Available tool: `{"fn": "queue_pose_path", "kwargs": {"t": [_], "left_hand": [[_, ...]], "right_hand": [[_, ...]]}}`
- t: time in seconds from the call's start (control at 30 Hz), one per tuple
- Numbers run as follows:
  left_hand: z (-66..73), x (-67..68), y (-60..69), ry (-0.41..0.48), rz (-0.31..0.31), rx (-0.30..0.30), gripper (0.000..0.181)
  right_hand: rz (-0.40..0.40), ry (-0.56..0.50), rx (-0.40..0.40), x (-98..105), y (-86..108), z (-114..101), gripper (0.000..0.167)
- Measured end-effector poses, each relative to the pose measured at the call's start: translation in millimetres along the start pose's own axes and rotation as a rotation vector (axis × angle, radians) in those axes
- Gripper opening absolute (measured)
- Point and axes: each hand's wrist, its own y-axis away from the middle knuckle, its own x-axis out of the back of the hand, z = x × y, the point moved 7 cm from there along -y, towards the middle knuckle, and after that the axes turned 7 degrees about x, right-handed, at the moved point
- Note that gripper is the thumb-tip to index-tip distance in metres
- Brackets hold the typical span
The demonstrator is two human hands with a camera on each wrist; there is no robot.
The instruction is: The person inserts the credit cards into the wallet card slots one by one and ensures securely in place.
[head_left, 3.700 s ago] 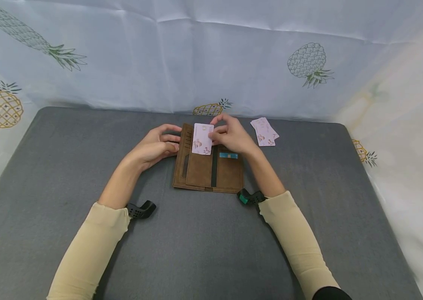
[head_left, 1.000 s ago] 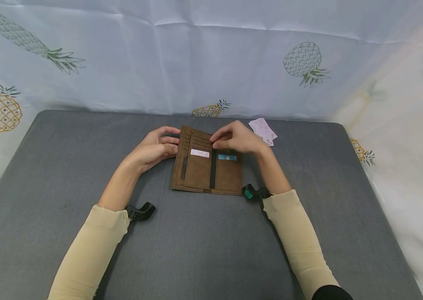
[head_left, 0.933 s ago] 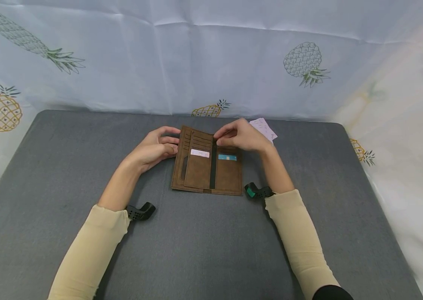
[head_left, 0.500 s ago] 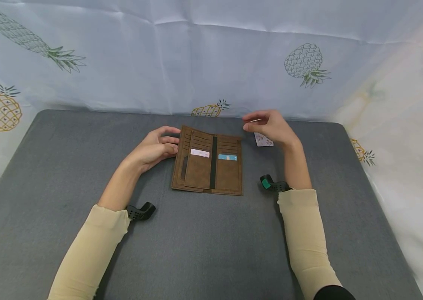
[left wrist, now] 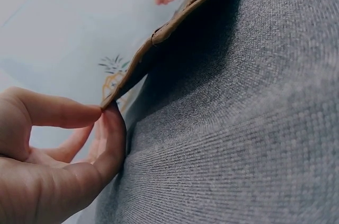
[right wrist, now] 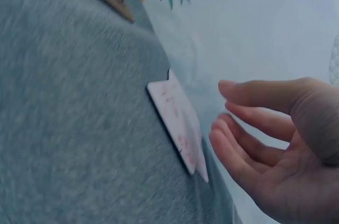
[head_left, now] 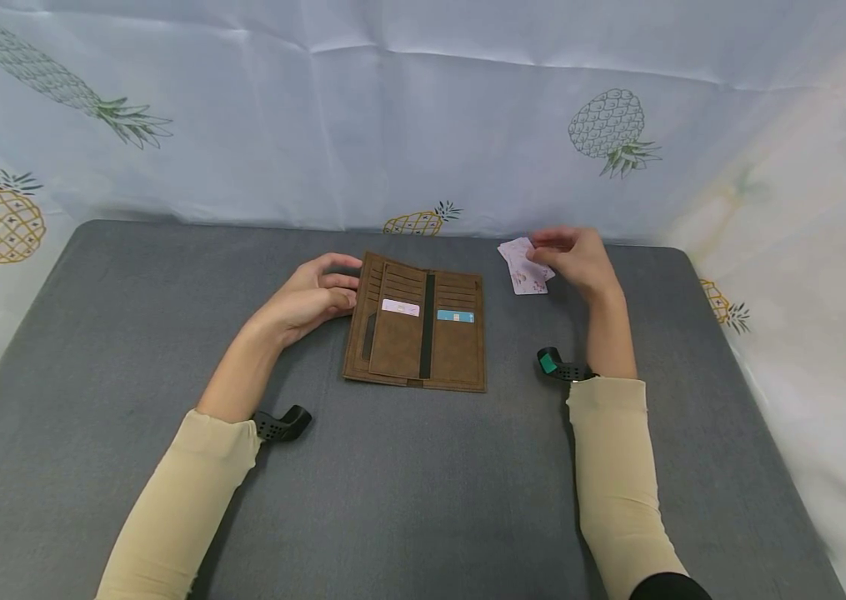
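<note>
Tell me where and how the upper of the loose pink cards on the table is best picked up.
Probably by the near short end of the upper card, pinched from above and the right. The cards lie flat and askew, so that end juts past the card beneath; the right hand hovers on that side, not touching them.

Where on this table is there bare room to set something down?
Free: the grey fabric-covered table between the beige fabric sleeves, nearer than the open brown rectangular leather-look wallet; also left of the left hand and right of the right hand. Crowded: around the wallet and the overlapping pale pink rectangular cards beside the right hand.
</note>
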Motion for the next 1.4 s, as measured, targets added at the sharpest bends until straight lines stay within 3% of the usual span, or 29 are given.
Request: {"fn": "queue_pose_path", "kwargs": {"t": [0.3,0.63,0.9,1.1,1.4], "left_hand": [[0.1,-1.1,0.2,-0.004,0.000,0.001,0.066],[-0.2,-2.2,0.3,-0.007,-0.004,-0.003,0.065],[-1.0,-2.4,0.4,-0.009,-0.004,0.000,0.065],[-0.4,-2.3,0.2,-0.007,-0.005,-0.001,0.066],[0.1,-1.1,0.5,-0.005,0.000,-0.003,0.066]], "right_hand": [[-0.029,0.222,-0.039,-1,-3.6,13,0.047],[-0.044,0.296,-0.074,-2,-1.1,14,0.049],[-0.019,0.238,-0.054,1,0.2,11,0.048],[-0.034,0.139,-0.032,3,-1.0,3,0.050],[-0.048,-0.014,-0.054,-10,-1.6,-16,0.046]]}}
